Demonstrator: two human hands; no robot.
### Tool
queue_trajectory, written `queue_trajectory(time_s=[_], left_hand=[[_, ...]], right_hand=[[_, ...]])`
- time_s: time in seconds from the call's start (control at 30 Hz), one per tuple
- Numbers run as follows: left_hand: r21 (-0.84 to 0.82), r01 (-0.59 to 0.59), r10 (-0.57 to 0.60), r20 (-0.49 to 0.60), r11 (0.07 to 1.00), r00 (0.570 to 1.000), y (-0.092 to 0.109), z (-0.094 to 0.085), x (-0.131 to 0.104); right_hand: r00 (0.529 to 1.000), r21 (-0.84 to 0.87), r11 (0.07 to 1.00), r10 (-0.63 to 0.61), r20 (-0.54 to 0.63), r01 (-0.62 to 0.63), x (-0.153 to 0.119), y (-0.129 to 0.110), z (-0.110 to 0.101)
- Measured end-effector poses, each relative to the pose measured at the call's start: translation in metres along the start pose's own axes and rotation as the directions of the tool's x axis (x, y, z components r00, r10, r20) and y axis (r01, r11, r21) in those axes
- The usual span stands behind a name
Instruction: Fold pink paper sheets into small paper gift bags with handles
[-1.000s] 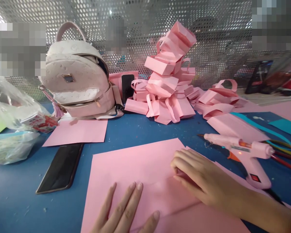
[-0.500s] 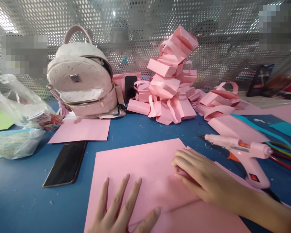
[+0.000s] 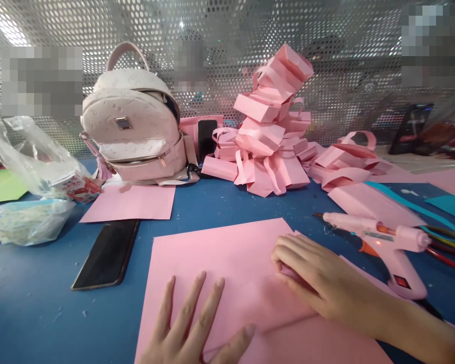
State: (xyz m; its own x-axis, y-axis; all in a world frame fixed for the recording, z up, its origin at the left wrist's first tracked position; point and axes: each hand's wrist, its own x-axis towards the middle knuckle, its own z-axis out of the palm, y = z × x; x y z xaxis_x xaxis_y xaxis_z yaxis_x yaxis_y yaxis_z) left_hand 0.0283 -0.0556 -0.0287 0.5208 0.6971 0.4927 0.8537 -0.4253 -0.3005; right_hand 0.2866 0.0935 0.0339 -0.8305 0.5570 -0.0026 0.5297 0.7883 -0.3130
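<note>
A large pink paper sheet (image 3: 220,253) lies on the blue table, with a folded flap whose edge runs between my hands. My left hand (image 3: 197,323) rests flat on the sheet's lower left part, its fingers spread. My right hand (image 3: 307,270) lies on the sheet's right part with its fingers curled together; whatever may be under the fingertips is hidden. A pink glue gun (image 3: 382,242) with a small orange light lies to the right of my right hand.
A black phone (image 3: 108,255) and a smaller pink sheet (image 3: 132,202) lie left. Behind stand a pale backpack (image 3: 136,126) and a tall pile of pink paper bags (image 3: 265,136). Plastic bags (image 3: 30,220) are at far left, blue paper strips (image 3: 405,202) at right.
The whole view has shifted slightly, so things appear a little farther right. Both hands keep their places on the pink sheet.
</note>
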Motion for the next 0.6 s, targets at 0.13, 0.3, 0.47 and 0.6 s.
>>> queue_trajectory(time_s=[0.13,0.3,0.47,0.6], left_hand=[[-0.005,0.016,-0.016,0.000,1.000,1.000,0.0015,-0.0008,0.0005],[-0.013,-0.008,0.008,0.022,1.000,1.000,-0.0008,-0.0055,0.0029],[-0.009,-0.064,0.064,0.023,0.998,0.998,-0.0039,-0.0040,0.0028],[-0.058,-0.120,0.120,-0.005,0.991,0.993,-0.0073,-0.0007,0.0028]], right_hand=[[1.000,-0.009,1.000,-0.005,-0.007,0.005,0.0009,0.0004,-0.0005],[1.000,-0.009,1.000,-0.013,-0.014,0.013,0.0029,0.0006,-0.0012],[0.999,-0.009,1.000,-0.014,-0.033,0.013,0.0016,-0.0019,-0.0036],[0.998,-0.022,1.000,-0.018,-0.054,0.017,0.0019,-0.0038,-0.0058]])
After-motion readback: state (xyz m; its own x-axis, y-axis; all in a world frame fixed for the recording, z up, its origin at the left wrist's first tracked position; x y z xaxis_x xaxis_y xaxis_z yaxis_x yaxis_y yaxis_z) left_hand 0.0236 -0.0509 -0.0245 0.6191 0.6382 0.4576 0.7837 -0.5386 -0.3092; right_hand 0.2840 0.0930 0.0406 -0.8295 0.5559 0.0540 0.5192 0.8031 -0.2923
